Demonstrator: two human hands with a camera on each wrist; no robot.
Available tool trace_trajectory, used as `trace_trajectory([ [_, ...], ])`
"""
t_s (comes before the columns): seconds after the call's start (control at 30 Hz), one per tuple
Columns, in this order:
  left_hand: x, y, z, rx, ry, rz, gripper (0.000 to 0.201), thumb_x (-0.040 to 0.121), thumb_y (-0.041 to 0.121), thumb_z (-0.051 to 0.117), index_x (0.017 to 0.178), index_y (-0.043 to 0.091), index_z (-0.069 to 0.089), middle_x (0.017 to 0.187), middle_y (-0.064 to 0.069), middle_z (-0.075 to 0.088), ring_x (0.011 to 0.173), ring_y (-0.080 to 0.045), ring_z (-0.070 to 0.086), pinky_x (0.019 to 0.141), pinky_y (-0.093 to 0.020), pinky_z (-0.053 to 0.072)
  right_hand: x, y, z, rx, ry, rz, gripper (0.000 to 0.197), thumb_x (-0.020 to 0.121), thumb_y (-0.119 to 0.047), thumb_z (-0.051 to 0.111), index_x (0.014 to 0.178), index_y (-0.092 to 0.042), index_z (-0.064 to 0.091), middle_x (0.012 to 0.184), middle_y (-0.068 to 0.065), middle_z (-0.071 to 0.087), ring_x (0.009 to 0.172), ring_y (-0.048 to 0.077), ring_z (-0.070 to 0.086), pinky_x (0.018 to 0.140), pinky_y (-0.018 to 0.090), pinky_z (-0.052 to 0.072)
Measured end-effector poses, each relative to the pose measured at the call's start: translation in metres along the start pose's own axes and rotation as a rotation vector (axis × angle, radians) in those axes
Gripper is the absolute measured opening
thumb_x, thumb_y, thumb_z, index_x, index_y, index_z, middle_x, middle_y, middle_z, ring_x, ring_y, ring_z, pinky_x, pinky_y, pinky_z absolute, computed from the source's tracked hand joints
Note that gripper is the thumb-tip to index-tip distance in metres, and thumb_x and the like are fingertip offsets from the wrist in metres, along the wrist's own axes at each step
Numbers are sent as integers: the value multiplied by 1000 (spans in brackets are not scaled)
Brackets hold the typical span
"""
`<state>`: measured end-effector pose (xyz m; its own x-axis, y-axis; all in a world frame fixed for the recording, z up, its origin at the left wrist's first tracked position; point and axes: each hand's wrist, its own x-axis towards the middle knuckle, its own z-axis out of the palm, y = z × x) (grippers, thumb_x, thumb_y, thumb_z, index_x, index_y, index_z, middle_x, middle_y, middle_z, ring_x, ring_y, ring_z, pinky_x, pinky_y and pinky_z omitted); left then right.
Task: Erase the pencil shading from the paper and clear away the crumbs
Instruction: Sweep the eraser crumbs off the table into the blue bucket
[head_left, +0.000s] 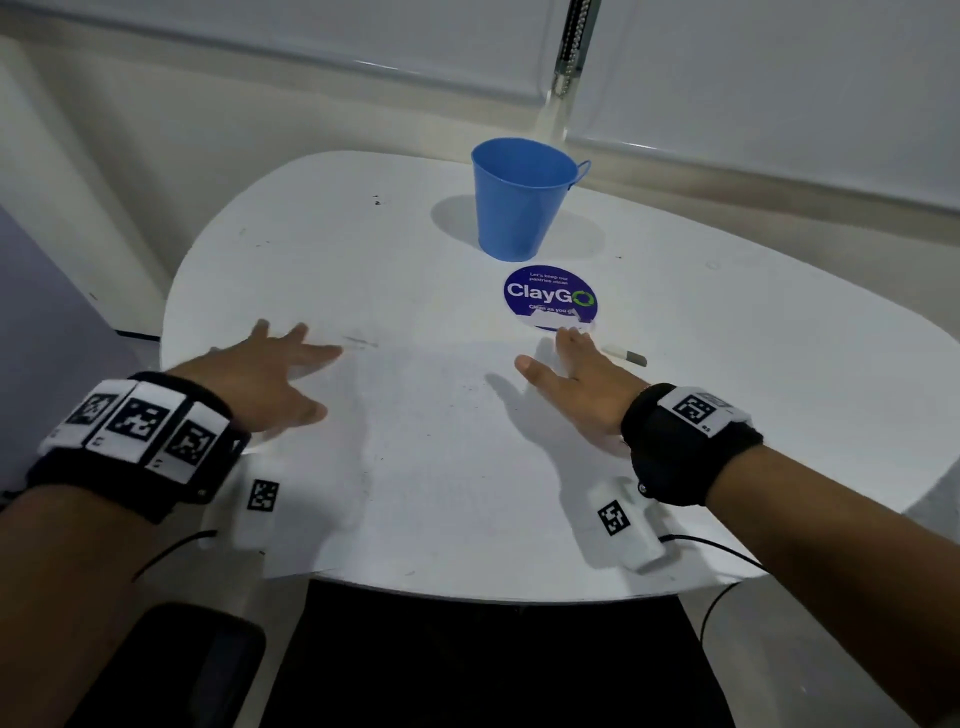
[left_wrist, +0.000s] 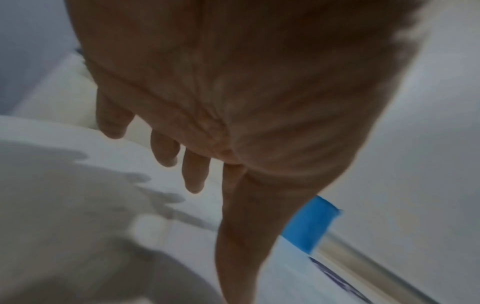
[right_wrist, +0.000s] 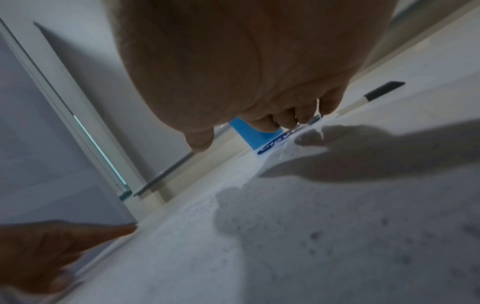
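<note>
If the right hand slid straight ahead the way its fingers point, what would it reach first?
Most likely the round ClayGo sticker, right at the fingertips of the right hand; further along stands the blue bucket. The eraser lies off to its right.

A white rounded table (head_left: 291, 249) carries everything here, its top marked with a few small dark specks and scuffs. A sheet of white paper (head_left: 431, 467) lies flat on its near half, dotted with faint grey crumbs. Beyond the paper, a round blue ClayGo sticker (head_left: 545, 291) is stuck to the surface, and a blue bucket (head_left: 519, 202) stands upright just behind it. An eraser (head_left: 626, 355) lies to the right of the paper's far corner.
</note>
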<state>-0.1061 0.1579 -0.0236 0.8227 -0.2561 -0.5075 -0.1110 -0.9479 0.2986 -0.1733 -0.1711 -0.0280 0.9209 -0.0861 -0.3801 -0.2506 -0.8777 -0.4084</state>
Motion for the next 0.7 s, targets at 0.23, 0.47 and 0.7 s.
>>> trace_trajectory([
  [0.23,2,-32,14,-36,-69,-79,81,92,56,65,151,60,10,165,14,-20,151,-15,-25,125,-52,-3,5,-26,30,-195,-35,47,99,91,-76,22,156,-6,-5,164,11,-12,152,21,-10,124,40,1],
  [0.47,4,-33,15,-31,-74,-78,81,92,56,64,152,58,10,165,12,-21,150,-16,-27,124,-53,-6,9,-32,15,-129,-59,80,99,92,-74,24,155,-5,-8,164,9,-15,152,21,-12,123,36,-1],
  [0.7,5,-33,16,-67,-62,-82,80,91,54,67,150,60,13,165,13,-20,150,-16,-27,124,-53,-6,-12,-60,47,-149,-247,-102,103,89,-77,26,155,-6,-11,163,8,-18,151,19,-15,123,35,-3],
])
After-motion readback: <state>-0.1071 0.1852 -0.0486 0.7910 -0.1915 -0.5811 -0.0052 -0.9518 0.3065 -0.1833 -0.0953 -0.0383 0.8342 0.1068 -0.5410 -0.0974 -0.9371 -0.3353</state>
